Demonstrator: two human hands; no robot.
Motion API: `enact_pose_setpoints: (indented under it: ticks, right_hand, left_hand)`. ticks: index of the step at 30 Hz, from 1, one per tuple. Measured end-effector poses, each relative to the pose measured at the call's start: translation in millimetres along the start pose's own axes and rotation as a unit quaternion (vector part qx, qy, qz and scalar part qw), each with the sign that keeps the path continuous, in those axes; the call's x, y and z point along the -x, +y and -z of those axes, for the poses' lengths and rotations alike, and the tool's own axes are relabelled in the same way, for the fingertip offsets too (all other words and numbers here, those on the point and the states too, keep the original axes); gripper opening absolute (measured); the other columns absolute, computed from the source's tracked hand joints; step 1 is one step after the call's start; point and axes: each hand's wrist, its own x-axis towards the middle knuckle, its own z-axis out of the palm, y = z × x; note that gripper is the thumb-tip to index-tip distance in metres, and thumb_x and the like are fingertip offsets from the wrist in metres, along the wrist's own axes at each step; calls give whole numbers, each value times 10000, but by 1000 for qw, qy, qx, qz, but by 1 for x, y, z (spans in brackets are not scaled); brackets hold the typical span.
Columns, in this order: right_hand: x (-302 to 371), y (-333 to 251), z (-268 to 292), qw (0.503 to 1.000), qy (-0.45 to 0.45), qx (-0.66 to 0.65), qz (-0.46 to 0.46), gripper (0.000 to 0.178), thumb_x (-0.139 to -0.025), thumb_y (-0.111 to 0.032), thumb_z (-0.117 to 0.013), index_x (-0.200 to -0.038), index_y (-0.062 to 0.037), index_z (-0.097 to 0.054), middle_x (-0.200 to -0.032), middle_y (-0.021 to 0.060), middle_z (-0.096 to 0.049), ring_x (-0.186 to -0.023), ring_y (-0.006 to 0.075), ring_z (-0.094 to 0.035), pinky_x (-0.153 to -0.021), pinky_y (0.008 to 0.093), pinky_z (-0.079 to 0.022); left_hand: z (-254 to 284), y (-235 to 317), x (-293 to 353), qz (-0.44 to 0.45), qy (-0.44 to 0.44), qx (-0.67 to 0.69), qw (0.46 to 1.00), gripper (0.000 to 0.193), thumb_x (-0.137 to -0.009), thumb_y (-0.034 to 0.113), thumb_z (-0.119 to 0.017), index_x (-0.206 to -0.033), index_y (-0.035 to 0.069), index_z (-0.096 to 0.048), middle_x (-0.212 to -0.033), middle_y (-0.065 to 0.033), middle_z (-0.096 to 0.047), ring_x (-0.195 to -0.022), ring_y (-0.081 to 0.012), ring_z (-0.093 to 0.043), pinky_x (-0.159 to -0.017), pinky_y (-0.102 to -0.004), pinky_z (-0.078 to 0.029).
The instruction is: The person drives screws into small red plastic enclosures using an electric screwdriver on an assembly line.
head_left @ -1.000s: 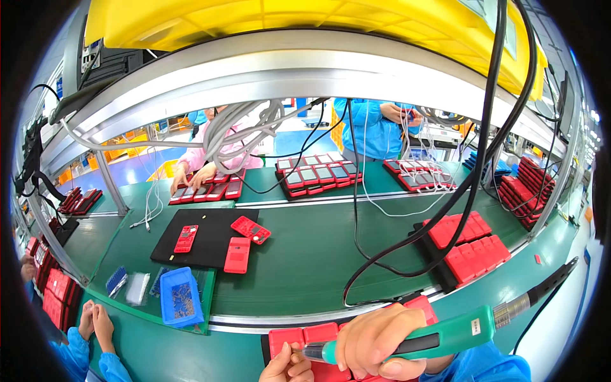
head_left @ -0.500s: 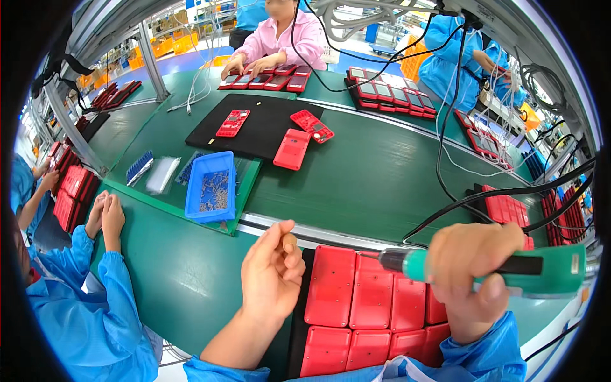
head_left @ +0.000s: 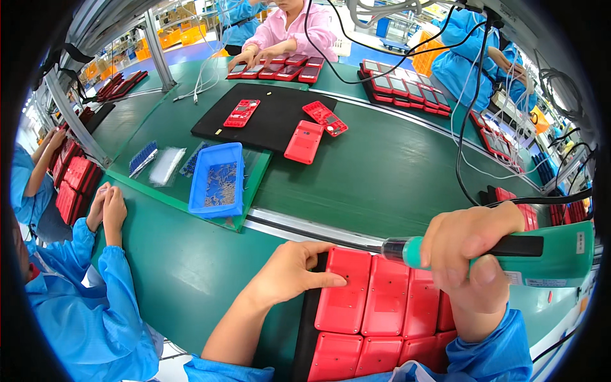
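Observation:
My right hand (head_left: 468, 248) is wrapped round a green electric screwdriver (head_left: 554, 254) with a black grip panel. The tool lies nearly level, its dark nose pointing left above the far row of red plastic cases. My left hand (head_left: 289, 270) rests by the upper left case (head_left: 344, 293), thumb on its face and forefinger near its far corner, the two apart. The remaining left fingers are curled and partly hidden. The cases lie in two rows, face down or up I cannot tell, on a black mat (head_left: 309, 318). Small dark holes show near their corners.
Left of centre stands a blue bin (head_left: 216, 184) of small metal screws, beside bagged parts (head_left: 167, 164). Beyond, a black pad (head_left: 267, 114) carries open red cases. Black cables (head_left: 461, 146) hang at right. A co-worker's hands (head_left: 111, 207) are at left; another person works opposite.
My left hand has come down and right from mid-air onto the upper left case, its thumb and forefinger spreading. The screwdriver stays in my right hand, almost in place. The view has shifted slightly.

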Motion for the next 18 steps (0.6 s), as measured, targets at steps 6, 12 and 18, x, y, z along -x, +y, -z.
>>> enact_pose_setpoints:
  ticks: [6,12,18]
  right_hand:
    - [-2,2,-8,996,34,70,47,240,-818,-263,-599,-821,-92,-432,-485,-17,-473,-344,105,-445,-366,228,-379]
    - [-1,-11,-10,989,48,-22,135,240,-798,-181,-617,-785,-72,-403,-489,6,-505,-338,79,-462,-363,181,-428]
    - [-16,-15,15,960,-185,-116,176,202,-768,-90,-624,-782,-54,-426,-488,36,-548,-372,92,-528,-414,190,-484]
  left_hand:
    - [-3,14,9,-35,34,-64,997,504,-625,130,-775,-1071,6,-575,-539,71,-236,-505,-46,-210,-451,-225,-189]
    - [-5,34,18,-89,41,-74,992,449,-596,135,-784,-985,18,-594,-528,69,-225,-489,-47,-220,-453,-219,-201]
    - [-6,39,24,-72,80,-91,990,393,-610,136,-782,-937,19,-597,-532,69,-233,-495,-43,-234,-458,-209,-209]
